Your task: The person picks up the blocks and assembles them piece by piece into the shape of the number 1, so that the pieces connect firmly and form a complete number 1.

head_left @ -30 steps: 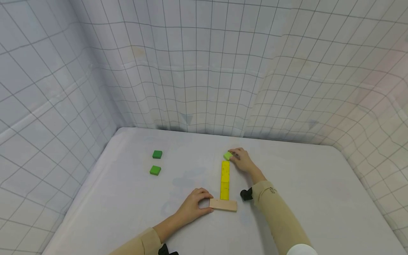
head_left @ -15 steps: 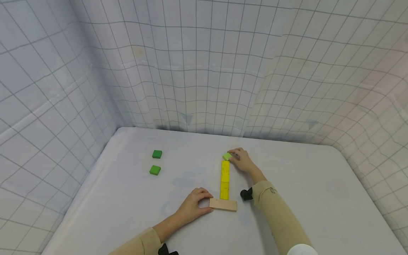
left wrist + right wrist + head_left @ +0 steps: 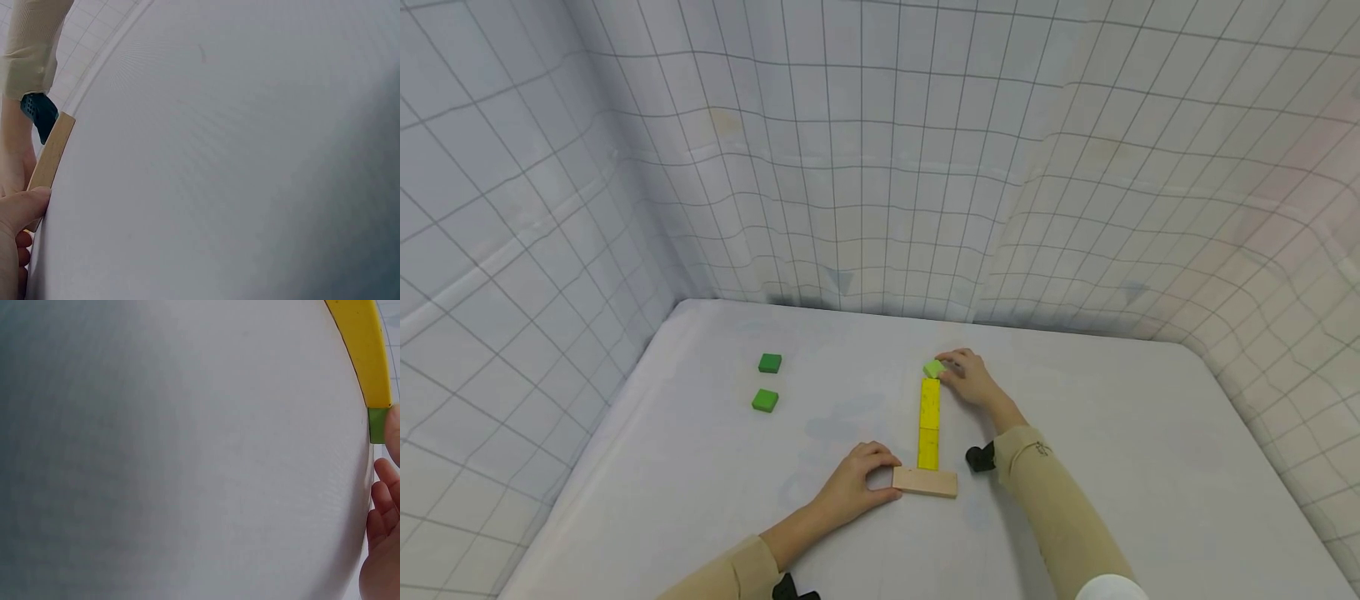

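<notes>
Two yellow blocks (image 3: pixel 929 404) lie end to end in a line running away from me on the white table. Across their near end sits a plain wooden block (image 3: pixel 925 482); my left hand (image 3: pixel 852 489) pinches its left end between thumb and fingers. In the left wrist view the thumb presses on that wooden block (image 3: pixel 52 153). At the far end of the yellow line is a light green block (image 3: pixel 933 368), pinched by my right hand (image 3: pixel 972 379). The right wrist view shows this green block (image 3: pixel 377 425) against the end of a yellow block (image 3: pixel 364 350).
A dark green block (image 3: pixel 770 363) and a mid-green block (image 3: pixel 765 401) lie apart on the left side of the white table (image 3: pixel 1112 433). Grid-patterned white curtains (image 3: pixel 880 167) hang behind the table and at both sides.
The light green block has shifted slightly left and now lines up more closely with the far end of the yellow blocks. My left hand and the wooden block have stayed put.
</notes>
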### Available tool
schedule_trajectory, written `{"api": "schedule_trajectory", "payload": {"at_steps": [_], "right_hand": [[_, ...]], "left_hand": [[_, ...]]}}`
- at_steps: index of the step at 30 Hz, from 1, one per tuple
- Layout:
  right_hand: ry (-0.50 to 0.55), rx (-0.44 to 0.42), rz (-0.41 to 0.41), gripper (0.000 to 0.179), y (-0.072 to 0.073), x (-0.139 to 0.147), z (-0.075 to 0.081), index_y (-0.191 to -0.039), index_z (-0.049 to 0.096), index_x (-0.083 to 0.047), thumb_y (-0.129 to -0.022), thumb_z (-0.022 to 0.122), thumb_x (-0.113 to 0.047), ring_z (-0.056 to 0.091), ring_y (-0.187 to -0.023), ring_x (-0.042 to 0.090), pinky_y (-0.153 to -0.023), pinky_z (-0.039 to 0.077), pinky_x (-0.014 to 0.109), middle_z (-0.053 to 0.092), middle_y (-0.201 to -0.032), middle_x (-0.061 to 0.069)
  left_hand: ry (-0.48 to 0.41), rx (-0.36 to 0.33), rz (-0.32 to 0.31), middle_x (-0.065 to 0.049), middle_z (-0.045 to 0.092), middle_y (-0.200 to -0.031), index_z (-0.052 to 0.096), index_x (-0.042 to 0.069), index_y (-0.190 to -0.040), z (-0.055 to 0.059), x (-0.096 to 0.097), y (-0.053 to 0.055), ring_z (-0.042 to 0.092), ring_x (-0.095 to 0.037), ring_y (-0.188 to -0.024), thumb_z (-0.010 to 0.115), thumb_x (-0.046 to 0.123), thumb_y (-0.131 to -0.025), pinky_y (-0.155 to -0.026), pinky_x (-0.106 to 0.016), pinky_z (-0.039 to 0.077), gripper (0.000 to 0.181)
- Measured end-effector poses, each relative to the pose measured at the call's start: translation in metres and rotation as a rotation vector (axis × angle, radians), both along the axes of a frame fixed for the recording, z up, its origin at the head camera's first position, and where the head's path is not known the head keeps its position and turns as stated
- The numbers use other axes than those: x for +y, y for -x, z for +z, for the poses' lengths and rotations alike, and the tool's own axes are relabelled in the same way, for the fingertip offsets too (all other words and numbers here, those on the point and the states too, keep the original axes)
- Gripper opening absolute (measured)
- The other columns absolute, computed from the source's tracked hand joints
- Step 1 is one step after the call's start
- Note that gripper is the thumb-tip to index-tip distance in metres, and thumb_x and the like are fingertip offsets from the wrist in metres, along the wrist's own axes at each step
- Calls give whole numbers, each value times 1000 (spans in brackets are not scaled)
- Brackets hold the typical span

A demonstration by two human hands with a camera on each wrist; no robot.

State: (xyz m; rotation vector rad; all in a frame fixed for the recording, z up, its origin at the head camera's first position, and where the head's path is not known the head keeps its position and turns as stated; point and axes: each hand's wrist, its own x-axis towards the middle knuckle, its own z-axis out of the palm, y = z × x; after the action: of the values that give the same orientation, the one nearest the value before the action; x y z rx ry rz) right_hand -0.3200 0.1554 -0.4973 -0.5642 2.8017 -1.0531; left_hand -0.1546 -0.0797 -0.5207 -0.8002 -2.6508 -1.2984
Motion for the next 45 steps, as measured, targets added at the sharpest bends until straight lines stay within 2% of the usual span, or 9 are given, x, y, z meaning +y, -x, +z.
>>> {"api": "schedule_trajectory", "payload": {"at_steps": [13,24,31,34,37,45], "right_hand": [[18,-34,-44,34,4,-3,-4,-124,54,-12,-91,57,-19,34,-121,38,-100,28,54,42,-129,18],[42,-42,-43,34,6,-2,-5,-124,55,-12,-90,58,-18,33,-122,38,-100,27,55,41,-130,18],[41,-46,-48,34,6,-2,-5,-124,55,-12,-91,58,-18,33,-122,37,-101,27,54,41,-130,18],[42,-53,-48,34,6,-1,-6,-124,55,-12,-91,57,-19,32,-123,37,-102,26,54,41,-130,18],[39,-46,-42,34,6,0,-6,-124,55,-12,-91,57,-19,32,-123,37,-102,26,54,41,-130,17],[56,-20,-18,34,6,3,-9,-123,55,-11,-91,57,-19,33,-122,38,-101,26,55,42,-128,18]], "left_hand": [[2,-15,-14,6,58,-97,67,11,-99,1,-5,7,49,-11,-89,77,22,-73,-79,-27,45,31],[-1,-9,-11,4,58,-100,66,9,-104,0,-7,8,50,-13,-93,78,24,-72,-82,-29,46,38],[-113,-111,2,7,58,-102,66,10,-107,1,-11,12,53,-12,-97,79,28,-70,-87,-30,45,43],[-161,-134,11,5,60,-103,66,9,-107,6,-14,13,55,-13,-97,78,26,-72,-87,-31,45,41],[-172,-118,61,1,61,-104,65,7,-108,13,-22,17,56,-16,-97,77,22,-73,-87,-32,46,39],[-134,33,283,-8,59,-108,61,1,-112,30,-61,36,54,-24,-100,78,8,-70,-86,-43,45,45]]}}
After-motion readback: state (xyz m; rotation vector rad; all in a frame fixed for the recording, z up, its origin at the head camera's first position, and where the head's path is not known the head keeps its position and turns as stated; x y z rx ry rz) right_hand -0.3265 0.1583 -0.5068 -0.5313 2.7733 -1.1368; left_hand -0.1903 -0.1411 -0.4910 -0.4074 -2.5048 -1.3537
